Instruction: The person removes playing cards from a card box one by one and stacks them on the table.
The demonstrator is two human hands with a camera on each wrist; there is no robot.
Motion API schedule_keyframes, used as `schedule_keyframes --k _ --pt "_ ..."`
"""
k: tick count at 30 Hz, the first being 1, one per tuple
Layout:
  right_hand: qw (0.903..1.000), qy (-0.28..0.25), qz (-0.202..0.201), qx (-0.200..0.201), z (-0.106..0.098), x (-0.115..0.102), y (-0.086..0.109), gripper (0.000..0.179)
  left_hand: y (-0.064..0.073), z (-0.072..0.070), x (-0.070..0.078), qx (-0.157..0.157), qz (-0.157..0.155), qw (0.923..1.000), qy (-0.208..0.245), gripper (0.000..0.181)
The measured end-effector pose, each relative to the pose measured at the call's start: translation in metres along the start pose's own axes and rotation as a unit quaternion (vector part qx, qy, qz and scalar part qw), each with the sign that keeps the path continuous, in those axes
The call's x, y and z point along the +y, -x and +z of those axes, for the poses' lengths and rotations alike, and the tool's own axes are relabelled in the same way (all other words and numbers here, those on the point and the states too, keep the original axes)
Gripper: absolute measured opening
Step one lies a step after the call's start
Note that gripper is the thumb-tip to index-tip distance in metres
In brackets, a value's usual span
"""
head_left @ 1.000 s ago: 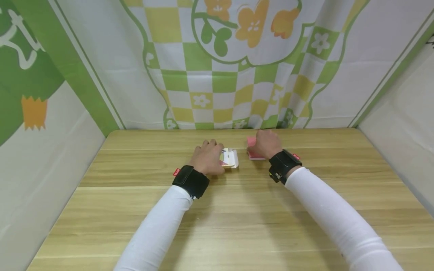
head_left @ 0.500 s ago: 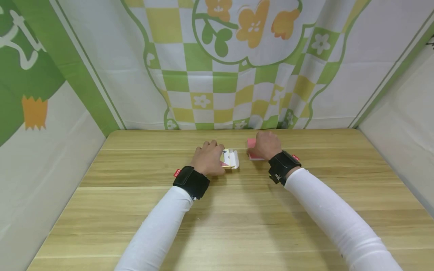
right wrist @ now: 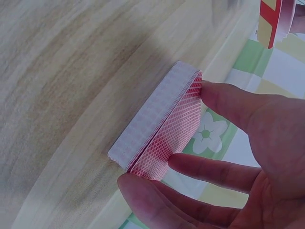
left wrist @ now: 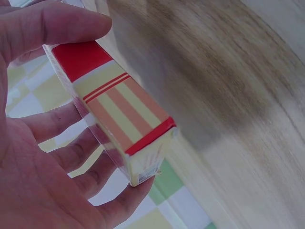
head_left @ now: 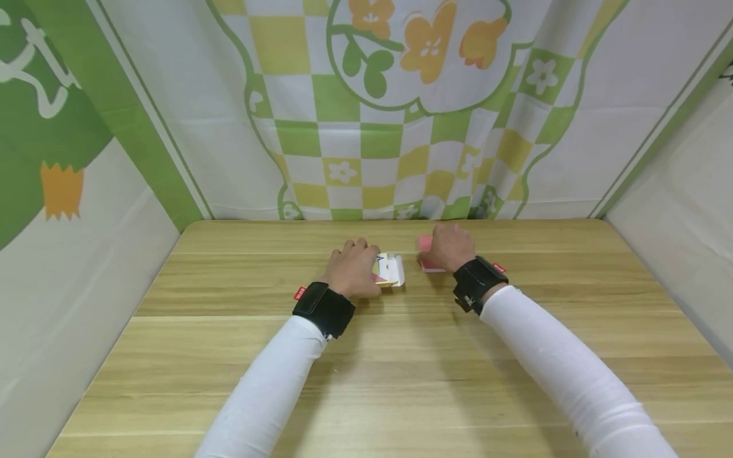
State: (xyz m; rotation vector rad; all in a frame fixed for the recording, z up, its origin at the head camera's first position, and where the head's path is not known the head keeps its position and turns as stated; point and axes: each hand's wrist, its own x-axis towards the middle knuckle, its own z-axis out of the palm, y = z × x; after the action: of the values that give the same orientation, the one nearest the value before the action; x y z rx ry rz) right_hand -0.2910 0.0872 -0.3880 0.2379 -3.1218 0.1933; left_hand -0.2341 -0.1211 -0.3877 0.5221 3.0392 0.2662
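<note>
My left hand (head_left: 352, 270) grips a playing-card box (head_left: 386, 270) near the table's middle back. Its flap end faces right and looks open, with white inside and a letter A on the face. In the left wrist view the thumb lies along one end of the box's striped red-and-cream side (left wrist: 119, 100), a fingertip at the other end. To the right, my right hand (head_left: 451, 247) holds a deck of playing cards (head_left: 425, 244) with red lattice backs. The right wrist view shows thumb and fingers at opposite ends of the deck (right wrist: 155, 126), an index fingertip on its back.
Both hands work over a wooden table (head_left: 378, 381), its back edge just beyond them. A curtain (head_left: 343, 140) with green and yellow checks and flowers hangs behind it. White fabric walls (head_left: 681, 184) stand at both sides. A narrow gap separates box and deck.
</note>
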Motion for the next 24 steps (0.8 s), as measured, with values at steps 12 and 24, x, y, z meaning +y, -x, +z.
schedule_keyframes --k 12,24 --pt "1.0 0.002 -0.003 0.001 -0.0015 -0.0014 0.0033 0.044 0.0008 0.0012 -0.0008 0.005 0.0 1.0 0.005 0.062" --pt "0.9999 -0.002 0.012 -0.006 -0.0038 0.0042 0.0033 0.051 -0.0001 0.0017 -0.0004 0.004 0.0 1.0 -0.001 0.061"
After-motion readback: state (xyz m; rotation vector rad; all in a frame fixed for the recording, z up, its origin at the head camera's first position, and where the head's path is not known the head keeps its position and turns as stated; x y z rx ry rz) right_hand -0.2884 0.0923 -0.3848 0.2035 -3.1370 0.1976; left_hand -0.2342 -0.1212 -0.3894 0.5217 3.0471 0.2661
